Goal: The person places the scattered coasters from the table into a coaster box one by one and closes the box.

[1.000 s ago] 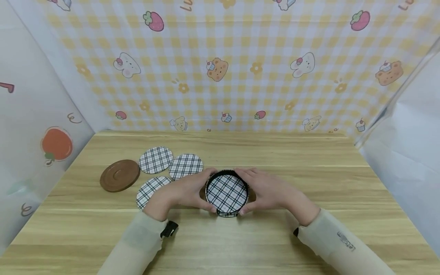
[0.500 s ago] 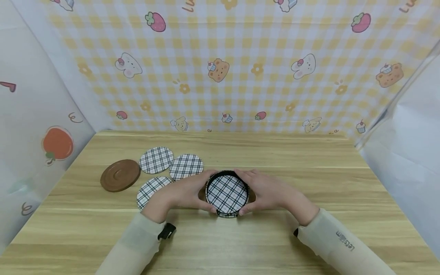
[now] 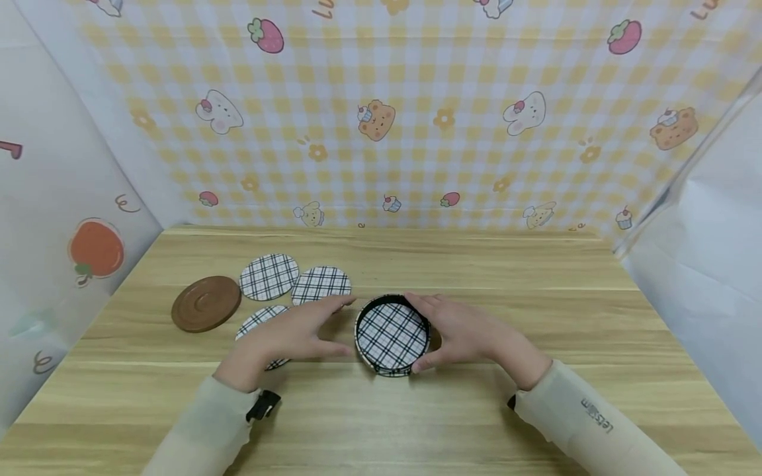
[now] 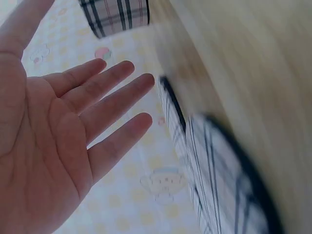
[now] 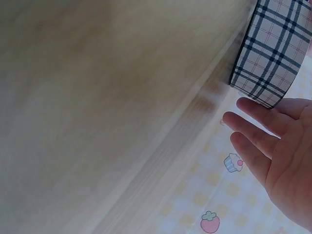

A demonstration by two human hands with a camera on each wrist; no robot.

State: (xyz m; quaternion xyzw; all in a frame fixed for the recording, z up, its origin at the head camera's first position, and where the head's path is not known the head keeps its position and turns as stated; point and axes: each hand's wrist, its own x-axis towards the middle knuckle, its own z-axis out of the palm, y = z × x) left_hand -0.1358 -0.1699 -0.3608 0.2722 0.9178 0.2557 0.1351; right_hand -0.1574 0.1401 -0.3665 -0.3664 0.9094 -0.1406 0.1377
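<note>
At the near edge, two pale sleeves reach in over the light wood-grain table [image 3: 417,430]. The left hand [image 3: 294,334] has its fingers and thumb spread, holding nothing, just left of a round, black-lined box with white-and-black plaid sides [image 3: 393,372] and apart from it. The right hand [image 3: 467,330] curves about the box's right side, thumb at its near rim and fingertips at its far rim. The box sits upright at the table's middle. Left of it lie three flat round white-and-black plaid coasters [image 3: 269,276], the nearest partly hidden by the left hand and wrist; farther left is a round brown disc [image 3: 206,304]. At the far side hangs a yellow-and-white checked cloth [image 3: 417,158] with cartoon prints.
</note>
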